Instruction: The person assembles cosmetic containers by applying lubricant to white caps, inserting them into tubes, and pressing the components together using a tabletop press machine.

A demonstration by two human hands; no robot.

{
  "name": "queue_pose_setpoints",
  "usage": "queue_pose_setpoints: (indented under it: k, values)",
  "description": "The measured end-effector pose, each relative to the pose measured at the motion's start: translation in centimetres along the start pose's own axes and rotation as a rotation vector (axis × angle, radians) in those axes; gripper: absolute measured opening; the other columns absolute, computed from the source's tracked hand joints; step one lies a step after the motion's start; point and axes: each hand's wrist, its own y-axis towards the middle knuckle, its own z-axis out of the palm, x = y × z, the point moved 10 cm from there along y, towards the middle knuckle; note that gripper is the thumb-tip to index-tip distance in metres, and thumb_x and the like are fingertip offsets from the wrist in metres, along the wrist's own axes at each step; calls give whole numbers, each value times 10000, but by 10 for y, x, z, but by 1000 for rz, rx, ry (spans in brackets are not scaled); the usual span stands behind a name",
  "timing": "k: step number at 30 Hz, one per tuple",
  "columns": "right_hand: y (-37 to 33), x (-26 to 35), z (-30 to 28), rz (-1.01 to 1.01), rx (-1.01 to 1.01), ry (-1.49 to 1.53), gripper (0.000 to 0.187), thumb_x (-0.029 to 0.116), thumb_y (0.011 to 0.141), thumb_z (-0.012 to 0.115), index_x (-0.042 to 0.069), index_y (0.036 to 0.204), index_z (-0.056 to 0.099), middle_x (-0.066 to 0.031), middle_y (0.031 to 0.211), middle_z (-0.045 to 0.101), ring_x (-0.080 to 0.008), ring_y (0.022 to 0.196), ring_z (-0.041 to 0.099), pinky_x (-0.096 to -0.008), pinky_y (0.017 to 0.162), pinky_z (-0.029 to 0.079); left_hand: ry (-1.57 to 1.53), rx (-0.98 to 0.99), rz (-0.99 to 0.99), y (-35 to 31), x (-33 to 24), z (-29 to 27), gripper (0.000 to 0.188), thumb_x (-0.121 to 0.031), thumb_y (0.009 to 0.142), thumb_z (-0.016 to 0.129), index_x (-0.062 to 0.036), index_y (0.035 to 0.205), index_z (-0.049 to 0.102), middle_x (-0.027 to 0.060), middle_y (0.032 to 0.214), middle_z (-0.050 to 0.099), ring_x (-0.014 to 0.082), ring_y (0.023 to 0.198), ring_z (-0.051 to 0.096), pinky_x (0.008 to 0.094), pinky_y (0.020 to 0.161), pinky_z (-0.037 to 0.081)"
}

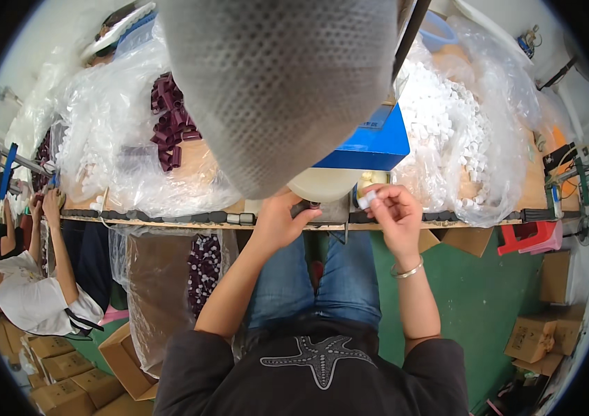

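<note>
My right hand [393, 213] pinches a small white plastic cap [367, 198] between thumb and fingers, just in front of a blue machine block [374, 142]. At the bench edge, my left hand [282, 220] rests with its fingers curled on a small dark part [314, 205] at a grey metal fixture [329, 209]; how firmly it grips is hard to tell. A round cream-coloured disc [326, 184] lies under the blue block. A grey mesh cap brim [274, 83] hides the bench's middle behind them.
Clear bags hold white caps [447, 132] at the right and maroon tubes [170, 125] at the left. Another bag of maroon parts [203, 267] hangs below the bench. A person in a white shirt [31, 291] works at the left. Cardboard boxes [537, 336] and a red stool [530, 236] stand on the green floor.
</note>
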Motion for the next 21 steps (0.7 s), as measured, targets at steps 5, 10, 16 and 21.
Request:
queue_pose_setpoints:
  k: [5,10,16,21]
  values:
    - [6,-23,39,64,-20,272,357,-114,817,638,-28,1141,517,-115,1035,661,-120,911,648,-232,814,533,81,-10,128,-1,-7,-1,242,-94,695,772,-68,924,701,71,935,692,298,994,594,397,913,416]
    - [16,-31,69,85,53,252,332,-76,806,673,-13,1112,561,-60,967,669,-81,846,634,-201,738,509,104,-32,151,-2,-8,0,309,-48,677,751,-56,979,691,99,1038,657,321,1027,551,401,896,441]
    - [12,-27,73,-52,152,-410,358,42,728,779,9,1038,604,-3,834,646,-51,708,563,-210,607,464,105,-34,138,-4,-2,0,323,-8,663,707,-55,981,687,101,1041,652,330,1026,550,405,893,443]
    - [-7,-23,53,-58,57,-334,485,52,698,804,-11,1138,611,-47,889,658,-68,671,529,-218,584,455,139,-26,139,-8,-3,-2,354,-76,661,768,-33,1000,678,104,1036,647,322,994,547,404,868,447]
